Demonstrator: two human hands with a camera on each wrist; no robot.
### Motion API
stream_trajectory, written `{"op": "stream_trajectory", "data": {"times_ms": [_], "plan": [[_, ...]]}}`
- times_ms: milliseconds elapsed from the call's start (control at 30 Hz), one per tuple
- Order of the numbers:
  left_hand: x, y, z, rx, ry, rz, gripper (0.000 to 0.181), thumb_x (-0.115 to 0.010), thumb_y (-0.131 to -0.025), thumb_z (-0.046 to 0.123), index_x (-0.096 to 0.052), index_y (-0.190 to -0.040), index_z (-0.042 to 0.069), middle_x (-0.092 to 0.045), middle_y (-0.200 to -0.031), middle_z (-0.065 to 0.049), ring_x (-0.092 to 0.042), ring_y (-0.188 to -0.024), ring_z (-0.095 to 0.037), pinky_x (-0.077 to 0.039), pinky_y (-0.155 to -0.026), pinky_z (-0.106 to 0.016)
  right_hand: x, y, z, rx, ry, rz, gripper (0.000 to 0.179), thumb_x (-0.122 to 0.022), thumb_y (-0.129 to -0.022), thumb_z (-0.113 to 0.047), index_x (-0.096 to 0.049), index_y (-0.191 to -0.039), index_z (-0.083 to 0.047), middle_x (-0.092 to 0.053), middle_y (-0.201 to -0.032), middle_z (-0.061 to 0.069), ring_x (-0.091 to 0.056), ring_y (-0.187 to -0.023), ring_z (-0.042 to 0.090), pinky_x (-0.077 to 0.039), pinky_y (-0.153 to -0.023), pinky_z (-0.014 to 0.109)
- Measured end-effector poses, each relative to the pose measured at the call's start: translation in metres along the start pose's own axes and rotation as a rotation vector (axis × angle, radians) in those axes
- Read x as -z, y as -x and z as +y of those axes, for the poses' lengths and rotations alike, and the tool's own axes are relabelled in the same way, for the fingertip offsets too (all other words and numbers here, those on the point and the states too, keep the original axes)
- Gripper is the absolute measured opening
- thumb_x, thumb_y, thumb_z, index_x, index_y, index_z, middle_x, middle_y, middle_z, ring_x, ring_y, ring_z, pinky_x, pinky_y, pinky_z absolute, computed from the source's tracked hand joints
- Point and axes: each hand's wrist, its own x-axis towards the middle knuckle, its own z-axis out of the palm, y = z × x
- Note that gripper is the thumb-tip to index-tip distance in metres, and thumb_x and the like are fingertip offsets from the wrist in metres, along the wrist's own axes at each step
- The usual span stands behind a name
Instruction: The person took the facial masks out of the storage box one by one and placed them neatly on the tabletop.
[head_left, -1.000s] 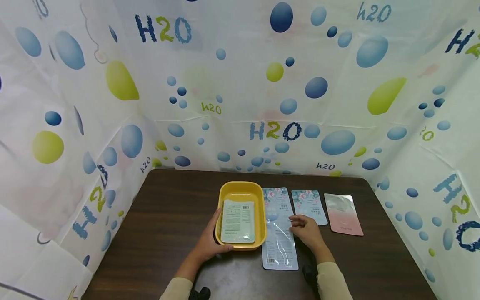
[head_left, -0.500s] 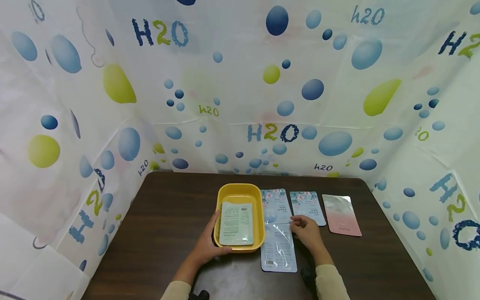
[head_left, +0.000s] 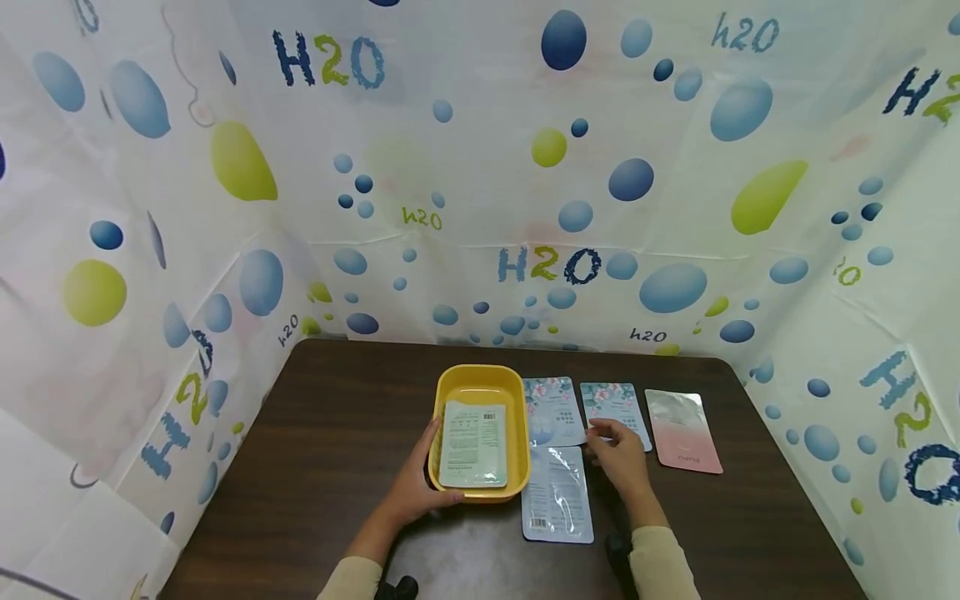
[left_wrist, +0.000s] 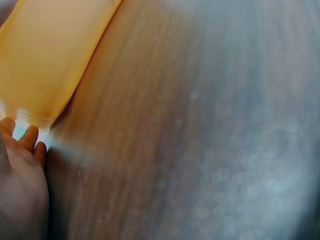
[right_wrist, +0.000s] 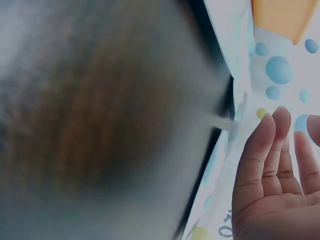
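At the near-left corner of a yellow tray [head_left: 480,375], my left hand [head_left: 416,487] grips the side, its fingers along the left wall and its thumb at the front. A pale green sachet [head_left: 472,446] with printed text lies inside. My right hand [head_left: 621,458] hovers just right of two blue sachets, fingers loosely bent and holding nothing. One of these is a floral sheet mask sachet [head_left: 553,410]; the other, a text-side-up sachet [head_left: 557,496], lies directly in front of it. In the right wrist view, the right hand's fingers [right_wrist: 270,165] are relaxed, with the thumb apart.
A smaller floral blue sachet [head_left: 613,404] lies beyond my right hand, partly covered by it. Farther right is a pink and silver sachet [head_left: 684,433]. The dark wooden table [head_left: 345,417] is enclosed by a bubble-patterned curtain [head_left: 465,167].
My right hand has lifted slightly away from the edge of the blue sachets. My left hand and the tray have stayed in place.
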Motion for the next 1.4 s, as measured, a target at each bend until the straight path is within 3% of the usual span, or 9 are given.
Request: {"op": "stream_trajectory", "data": {"times_ms": [200, 367, 567, 733, 867, 967, 1167, 1300, 1400], "plan": [[-0.004, -0.007, -0.03, -0.016, 0.017, 0.021, 0.127, -0.094, -0.062, 0.024, -0.01, -0.157, 0.035, -0.009, -0.166, 0.003, -0.013, -0.151, -0.027, -0.025, -0.116, -0.047, 0.003, -0.002, -0.01, 0.024, -0.057, 0.035, 0.032, -0.064, -0.092, -0.014, -0.065, -0.123, -0.003, -0.068, -0.115, 0.019, -0.07, -0.089, 0.032, -0.059, -0.069, 0.034], [-0.004, -0.007, -0.029, -0.01, 0.018, 0.024, 0.128, -0.093, -0.062, 0.02, -0.01, -0.158, 0.033, -0.009, -0.166, 0.002, -0.014, -0.151, -0.026, -0.026, -0.115, -0.048, 0.005, -0.004, -0.024, 0.066, -0.104, 0.05, 0.032, -0.064, -0.092, -0.009, -0.063, -0.122, 0.001, -0.067, -0.119, 0.019, -0.07, -0.097, 0.034, -0.059, -0.078, 0.042], [-0.002, -0.002, -0.008, -0.006, 0.014, 0.009, 0.127, -0.093, -0.063, 0.02, -0.01, -0.159, 0.019, -0.009, -0.166, -0.008, -0.013, -0.151, -0.032, -0.024, -0.114, -0.057, 0.007, -0.004, -0.043, 0.138, -0.119, 0.055, 0.033, -0.066, -0.091, -0.01, -0.064, -0.122, 0.0, -0.065, -0.122, 0.016, -0.068, -0.088, 0.008, -0.057, -0.084, 0.046], [0.001, 0.0, 0.004, -0.004, 0.011, -0.005, 0.125, -0.093, -0.064, 0.021, -0.011, -0.159, 0.014, -0.011, -0.165, -0.012, -0.015, -0.15, -0.033, -0.025, -0.114, -0.056, 0.007, -0.004, -0.059, 0.172, -0.126, 0.053, 0.037, -0.067, -0.091, -0.015, -0.063, -0.126, -0.005, -0.06, -0.132, 0.012, -0.067, -0.091, 0.002, -0.057, -0.079, 0.026], [-0.002, -0.003, -0.01, -0.012, 0.023, 0.013, 0.126, -0.093, -0.063, 0.017, -0.012, -0.159, 0.02, -0.011, -0.165, -0.007, -0.015, -0.15, -0.032, -0.025, -0.114, -0.054, 0.004, -0.006, -0.069, 0.2, -0.159, 0.035, 0.043, -0.066, -0.092, -0.014, -0.057, -0.134, -0.01, -0.053, -0.14, 0.009, -0.066, -0.11, 0.018, -0.05, -0.08, 0.011], [-0.004, -0.006, -0.023, -0.009, 0.035, 0.018, 0.126, -0.093, -0.063, 0.017, -0.011, -0.158, 0.028, -0.01, -0.166, 0.0, -0.015, -0.151, -0.028, -0.025, -0.116, -0.046, 0.001, -0.008, -0.077, 0.223, -0.2, 0.007, 0.049, -0.065, -0.093, -0.012, -0.05, -0.14, -0.011, -0.047, -0.144, 0.009, -0.059, -0.123, 0.028, -0.048, -0.083, 0.009], [-0.005, -0.006, -0.029, -0.021, 0.038, 0.021, 0.126, -0.093, -0.062, 0.017, -0.012, -0.158, 0.032, -0.012, -0.165, 0.002, -0.016, -0.151, -0.026, -0.026, -0.115, -0.033, -0.009, -0.01, -0.096, 0.238, -0.211, -0.019, 0.058, -0.062, -0.094, -0.012, -0.041, -0.147, -0.017, -0.041, -0.152, 0.004, -0.051, -0.134, 0.026, -0.05, -0.098, 0.029], [-0.004, -0.005, -0.021, -0.022, 0.033, 0.017, 0.125, -0.092, -0.064, 0.015, -0.012, -0.159, 0.023, -0.012, -0.165, -0.005, -0.017, -0.15, -0.031, -0.026, -0.113, -0.029, -0.016, -0.01, -0.107, 0.236, -0.204, -0.043, 0.063, -0.061, -0.094, -0.016, -0.035, -0.15, -0.023, -0.037, -0.155, -0.001, -0.047, -0.137, 0.023, -0.046, -0.104, 0.044], [-0.002, -0.002, -0.008, -0.014, 0.038, 0.008, 0.123, -0.092, -0.065, 0.015, -0.012, -0.159, 0.017, -0.012, -0.165, -0.009, -0.016, -0.15, -0.032, -0.027, -0.114, -0.032, -0.022, -0.009, -0.113, 0.239, -0.224, -0.075, 0.065, -0.062, -0.094, -0.018, -0.032, -0.151, -0.026, -0.034, -0.157, -0.002, -0.045, -0.139, 0.022, -0.044, -0.106, 0.046]]}}
